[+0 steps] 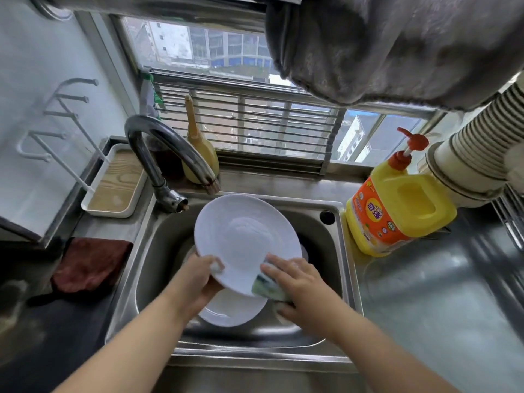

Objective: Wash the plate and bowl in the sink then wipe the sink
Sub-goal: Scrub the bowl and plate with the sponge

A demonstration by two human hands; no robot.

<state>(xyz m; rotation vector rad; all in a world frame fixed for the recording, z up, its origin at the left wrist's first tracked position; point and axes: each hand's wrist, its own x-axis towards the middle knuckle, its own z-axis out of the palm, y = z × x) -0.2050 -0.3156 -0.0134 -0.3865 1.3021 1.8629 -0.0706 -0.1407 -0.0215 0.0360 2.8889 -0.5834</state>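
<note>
So the round white plate [243,239] is tilted up over the stainless steel sink [158,251], its far rim almost under the curved metal tap [170,154]. The left hand [198,282] grips the plate's near-left edge, thumb on the face and fingers curled behind. The right hand [300,290] holds a green and yellow sponge [268,287] pressed against the plate's near-right rim, fingers spread over it.

Under the plate, sitting low in the basin, there's a second white dish [232,310], looks like the bowl but mostly hidden, so can't say for sure.

Room-wise it's tight: the plate fills most of the basin's width, with a bit of open steel left toward the left wall and the near edge. On the right rim stands a yellow detergent jug with a red pump [397,211], just beside the sink. A dark red cloth [88,265] lies on the counter left of the sink, and a white tray with a wood-look base [116,180] sits behind that, next to the tap.
</note>
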